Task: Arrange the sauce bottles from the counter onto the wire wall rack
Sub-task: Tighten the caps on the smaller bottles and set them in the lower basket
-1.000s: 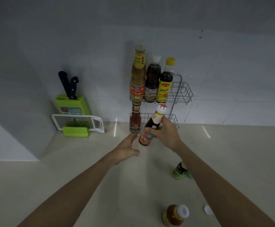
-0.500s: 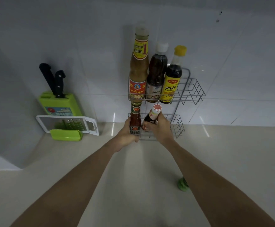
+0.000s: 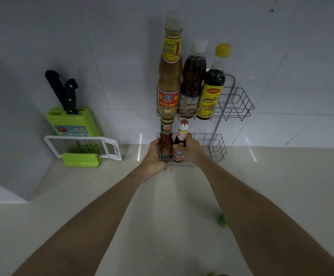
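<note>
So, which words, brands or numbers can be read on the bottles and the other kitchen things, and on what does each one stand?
"1": yellow neck label of the tall tan sauce bottle, upper shelf of the wire wall rack; its Thai words are blurred.
Yellow-capped dark sauce bottle: large Thai script, not safely readable.
White-capped dark bottle, small red sauce bottle at the left hand, dark bottle in the right hand, green knife block: too blurred.

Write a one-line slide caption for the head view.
Right hand sets a dark bottle beside the red bottle, steadied by left hand, on the rack's lower shelf.
</note>
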{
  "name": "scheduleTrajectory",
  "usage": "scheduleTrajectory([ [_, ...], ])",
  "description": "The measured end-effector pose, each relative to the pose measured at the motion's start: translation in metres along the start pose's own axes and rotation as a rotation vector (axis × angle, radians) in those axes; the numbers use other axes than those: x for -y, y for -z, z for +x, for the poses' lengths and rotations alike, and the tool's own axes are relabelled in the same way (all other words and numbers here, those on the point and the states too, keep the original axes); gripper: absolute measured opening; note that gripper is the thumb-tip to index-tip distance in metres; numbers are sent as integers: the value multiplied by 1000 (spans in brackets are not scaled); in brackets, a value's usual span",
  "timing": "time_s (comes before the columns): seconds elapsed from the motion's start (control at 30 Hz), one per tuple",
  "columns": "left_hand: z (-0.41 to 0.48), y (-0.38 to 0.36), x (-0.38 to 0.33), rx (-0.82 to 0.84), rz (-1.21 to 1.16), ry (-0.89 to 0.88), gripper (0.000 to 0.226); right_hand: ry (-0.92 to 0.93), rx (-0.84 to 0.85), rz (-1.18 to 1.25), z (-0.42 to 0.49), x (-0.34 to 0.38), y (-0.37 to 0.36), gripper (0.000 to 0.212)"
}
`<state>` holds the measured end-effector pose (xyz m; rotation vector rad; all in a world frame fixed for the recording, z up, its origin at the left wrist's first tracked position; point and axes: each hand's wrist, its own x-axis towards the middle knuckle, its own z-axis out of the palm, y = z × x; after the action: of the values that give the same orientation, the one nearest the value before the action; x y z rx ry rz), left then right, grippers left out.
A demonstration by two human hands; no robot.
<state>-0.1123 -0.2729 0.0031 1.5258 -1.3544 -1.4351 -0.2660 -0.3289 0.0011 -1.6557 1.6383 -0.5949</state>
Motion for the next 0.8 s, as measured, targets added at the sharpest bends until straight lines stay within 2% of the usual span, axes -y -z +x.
scheduleTrajectory([
  [0.17,-6,4,-11,-7,114,13,95,-19,34,62,-19,4,4,61],
  [0.33,-36,1,-17,6,161,-16,96,54,-55,30,-64,3,30,63],
  [0.5,-101,-22,-5,-7,121,-73,87,186,-233,138,-133,6,73,57],
  [0.6,-150,-51,14,80,132,-118,81,248,-343,145,-186,-6,89,53],
  [0.7,-193,-81,34,240,205,-163,81,253,-423,138,-236,-34,92,51],
  [0.8,-224,-107,49,378,305,-169,82,210,-465,-3,-279,-80,85,45],
])
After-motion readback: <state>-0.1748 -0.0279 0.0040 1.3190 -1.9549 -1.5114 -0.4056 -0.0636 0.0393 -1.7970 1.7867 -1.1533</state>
